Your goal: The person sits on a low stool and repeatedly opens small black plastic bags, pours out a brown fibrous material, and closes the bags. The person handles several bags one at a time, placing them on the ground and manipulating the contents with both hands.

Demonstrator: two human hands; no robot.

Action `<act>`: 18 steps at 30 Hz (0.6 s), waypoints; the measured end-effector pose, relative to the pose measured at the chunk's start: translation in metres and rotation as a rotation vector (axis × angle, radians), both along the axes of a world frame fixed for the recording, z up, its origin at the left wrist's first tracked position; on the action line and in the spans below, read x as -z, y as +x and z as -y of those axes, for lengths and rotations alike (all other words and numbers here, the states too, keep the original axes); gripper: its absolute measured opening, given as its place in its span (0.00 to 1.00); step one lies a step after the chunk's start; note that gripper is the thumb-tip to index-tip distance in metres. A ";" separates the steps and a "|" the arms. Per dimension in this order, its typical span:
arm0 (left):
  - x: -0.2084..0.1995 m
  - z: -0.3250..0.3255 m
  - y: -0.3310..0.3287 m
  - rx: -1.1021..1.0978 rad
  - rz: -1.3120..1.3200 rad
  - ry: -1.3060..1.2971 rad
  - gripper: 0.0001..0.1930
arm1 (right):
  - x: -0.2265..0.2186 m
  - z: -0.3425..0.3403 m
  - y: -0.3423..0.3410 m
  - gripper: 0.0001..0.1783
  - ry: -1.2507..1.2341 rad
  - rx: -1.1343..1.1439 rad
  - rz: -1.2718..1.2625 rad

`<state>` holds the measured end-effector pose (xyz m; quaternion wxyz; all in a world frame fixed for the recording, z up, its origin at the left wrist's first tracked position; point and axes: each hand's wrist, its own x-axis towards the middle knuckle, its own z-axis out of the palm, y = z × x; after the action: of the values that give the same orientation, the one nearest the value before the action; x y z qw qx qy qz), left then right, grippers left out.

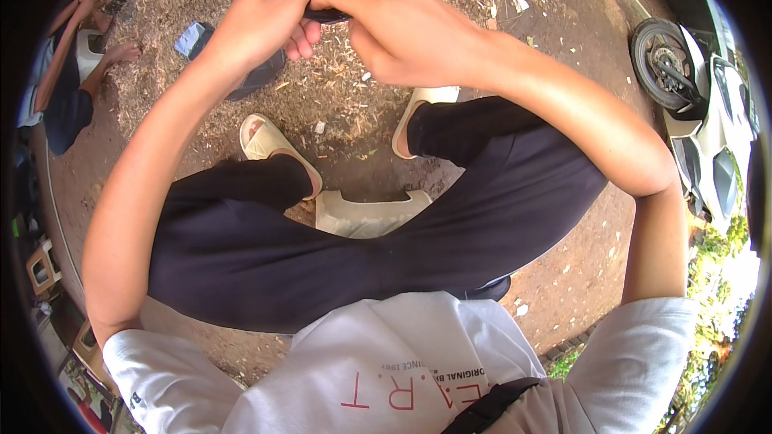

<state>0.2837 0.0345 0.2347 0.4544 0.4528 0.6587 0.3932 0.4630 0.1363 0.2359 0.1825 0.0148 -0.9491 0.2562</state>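
Out in front of me, both hands meet at a small black item (331, 14) with a smooth, curved edge; my fingers cover most of it, so its kind does not show. My left hand (269, 12) grips its left side, fingers curled under. From the right, my right hand (402, 28) closes on it with the fingers bent. Below my left wrist, a dark grey object (261, 76) lies on the straw-strewn ground, partly hidden by my forearm. Beside it is a light blue and white packet (191, 38).
I sit low on a pale stool (370, 215), with cream sandals (273, 145) on my feet. At the far left another person's arms (88, 48) reach over the ground. A white motorcycle (708, 128) stands at the right. A pale stool (44, 268) is at the left edge.
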 end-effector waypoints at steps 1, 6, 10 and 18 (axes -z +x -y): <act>0.000 0.000 0.000 -0.004 0.012 -0.012 0.17 | 0.002 -0.001 0.001 0.23 -0.021 -0.005 0.037; 0.001 -0.002 -0.005 0.132 -0.014 -0.105 0.18 | 0.004 -0.006 0.009 0.22 -0.151 -0.024 0.414; 0.013 0.002 -0.003 0.014 -0.138 -0.072 0.18 | -0.009 -0.007 -0.004 0.24 -0.101 0.050 0.874; 0.014 -0.002 -0.011 -0.144 -0.116 -0.040 0.18 | 0.016 -0.025 0.010 0.18 0.126 0.067 0.198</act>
<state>0.2731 0.0368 0.2207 0.3949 0.4173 0.7225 0.3847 0.4728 0.1616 0.2195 0.0951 -0.0307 -0.9767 0.1899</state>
